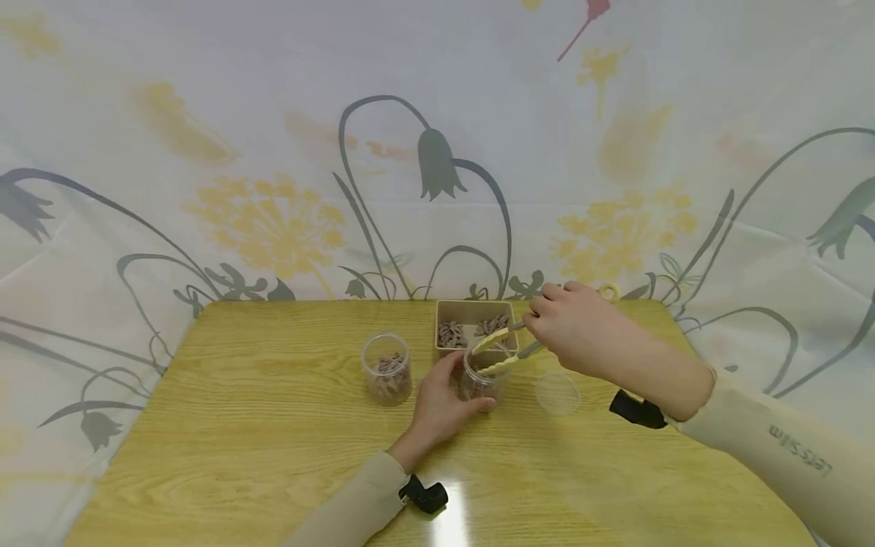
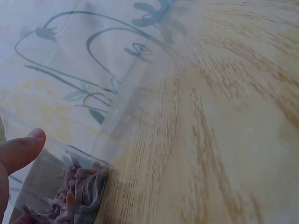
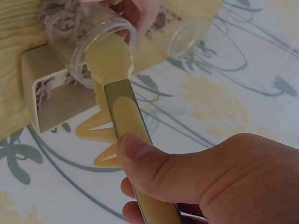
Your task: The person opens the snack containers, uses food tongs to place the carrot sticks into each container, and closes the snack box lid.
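My left hand (image 1: pixel 437 414) holds a clear round jar (image 1: pixel 484 389) upright on the table, thumb and fingers around its side. Brownish-purple curled strips (image 2: pixel 79 191) lie in its bottom in the left wrist view. From above right, my right hand (image 1: pixel 577 328) grips a pair of tongs (image 3: pixel 128 112) with yellow tips and grey arms. Both tips reach into the jar's mouth, spread apart in the head view. A beige rectangular box (image 1: pixel 472 310) stands just behind the jar, with more such strips in two heaps.
To the left stands a second clear jar (image 1: pixel 388 380), open and partly filled with the same strips. A clear round lid (image 1: pixel 557 393) lies flat to the right. Behind the wooden table (image 1: pixel 273 425) hangs a flower-patterned cloth (image 1: pixel 287 152).
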Tool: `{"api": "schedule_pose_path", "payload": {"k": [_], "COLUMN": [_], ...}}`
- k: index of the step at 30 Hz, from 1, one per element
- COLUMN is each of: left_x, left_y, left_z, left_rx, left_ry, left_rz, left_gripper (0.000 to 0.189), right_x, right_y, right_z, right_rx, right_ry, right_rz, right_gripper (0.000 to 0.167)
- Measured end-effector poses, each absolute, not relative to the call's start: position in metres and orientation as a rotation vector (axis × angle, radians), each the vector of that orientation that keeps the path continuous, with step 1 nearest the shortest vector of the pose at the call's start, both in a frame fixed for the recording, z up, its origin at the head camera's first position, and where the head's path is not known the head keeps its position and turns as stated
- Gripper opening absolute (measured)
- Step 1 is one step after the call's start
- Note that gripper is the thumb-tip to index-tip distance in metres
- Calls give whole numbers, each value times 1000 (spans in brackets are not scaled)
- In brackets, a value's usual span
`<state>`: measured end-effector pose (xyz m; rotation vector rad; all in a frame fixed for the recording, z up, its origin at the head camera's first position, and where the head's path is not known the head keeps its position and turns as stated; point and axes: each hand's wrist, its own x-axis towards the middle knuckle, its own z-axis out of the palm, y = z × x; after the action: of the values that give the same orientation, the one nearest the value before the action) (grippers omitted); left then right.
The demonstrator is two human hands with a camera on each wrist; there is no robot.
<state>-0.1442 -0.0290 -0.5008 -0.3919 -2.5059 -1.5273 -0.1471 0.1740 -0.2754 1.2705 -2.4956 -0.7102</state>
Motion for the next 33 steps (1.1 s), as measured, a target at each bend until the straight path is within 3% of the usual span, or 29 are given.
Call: {"api": "schedule_pose_path", "payload": {"k": [11,25,33], "left_x": [-143,-144,-143], "left_y": [-29,-31,-32], "left_z": [-500,-501,-498], "left_rx": [-383,-392,-408], "left_ry": [-2520,-2501,-2504], "left_rz": [-1533,-1557,-1521], "left_gripper": [83,83,82], "right_x": [-153,-191,-207], "right_y": [196,212,201], "right_z": [-254,-271,-292], "right_rx": [1234,1073,1062], "right_ry": [-2570,-2818,-2713], "right_rz": [-483,-395,-573], "right_gripper": [39,40,30]}}
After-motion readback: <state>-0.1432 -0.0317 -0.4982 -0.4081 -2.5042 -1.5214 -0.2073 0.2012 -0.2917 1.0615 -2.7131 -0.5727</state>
